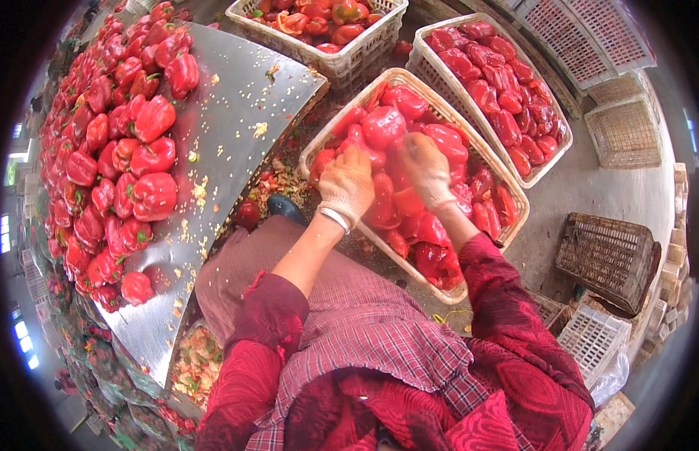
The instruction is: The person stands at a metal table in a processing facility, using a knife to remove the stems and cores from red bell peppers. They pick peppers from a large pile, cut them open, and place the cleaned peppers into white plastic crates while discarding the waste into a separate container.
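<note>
Both hands wear pale knit gloves and are over a white plastic crate (499,183) heaped with red bell peppers (384,127). My left hand (347,181), with a white band at the wrist, rests at the crate's near left edge, fingers curled down against the peppers; whether it grips one is hidden. My right hand (424,168) is blurred over the middle of the heap, its fingers bent, and its hold cannot be told. Left of the crate, a metal table (236,84) bears a large pile of whole red bell peppers (155,197), with scattered seeds and core bits.
Two more crates of red peppers stand beyond, one at the top (349,53) and one at the upper right (544,169). A dark, dirty crate (606,259) and a white crate (594,338) sit at the right. Pepper scraps (197,358) lie below the table edge.
</note>
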### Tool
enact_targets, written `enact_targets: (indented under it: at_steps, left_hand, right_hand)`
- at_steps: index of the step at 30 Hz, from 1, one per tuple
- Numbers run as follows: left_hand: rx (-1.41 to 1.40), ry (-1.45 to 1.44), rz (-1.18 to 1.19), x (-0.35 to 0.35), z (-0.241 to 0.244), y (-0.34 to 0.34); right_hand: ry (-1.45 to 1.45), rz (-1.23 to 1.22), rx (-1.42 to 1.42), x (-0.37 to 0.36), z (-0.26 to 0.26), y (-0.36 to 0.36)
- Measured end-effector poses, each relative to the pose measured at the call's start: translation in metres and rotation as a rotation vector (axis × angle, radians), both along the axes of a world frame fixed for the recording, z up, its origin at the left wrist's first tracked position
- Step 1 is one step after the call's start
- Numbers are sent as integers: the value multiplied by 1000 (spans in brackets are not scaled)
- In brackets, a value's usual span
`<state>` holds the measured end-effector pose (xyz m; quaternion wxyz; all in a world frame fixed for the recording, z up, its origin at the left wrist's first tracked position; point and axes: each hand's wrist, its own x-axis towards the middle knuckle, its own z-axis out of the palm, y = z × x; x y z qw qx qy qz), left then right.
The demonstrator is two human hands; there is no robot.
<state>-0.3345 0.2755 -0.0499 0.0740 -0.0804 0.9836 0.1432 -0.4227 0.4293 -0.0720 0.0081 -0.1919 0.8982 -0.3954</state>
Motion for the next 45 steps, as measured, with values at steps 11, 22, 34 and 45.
enact_targets:
  at_steps: [11, 22, 34, 45]
  left_hand:
    - [75, 186, -165, -1, -107, -42]
    - [126, 198, -130, -18, -63, -27]
    - [-46, 121, -279, 16, -91, 31]
    - [-51, 41, -308, 13, -80, 14]
  right_hand:
    - [-269, -88, 233, -40, -61, -92]
    - [-32, -118, -53, -46, 3, -20]
    - [-62, -401, 174, -66, -95, 0]
    - [5, -124, -36, -121, -15, -36]
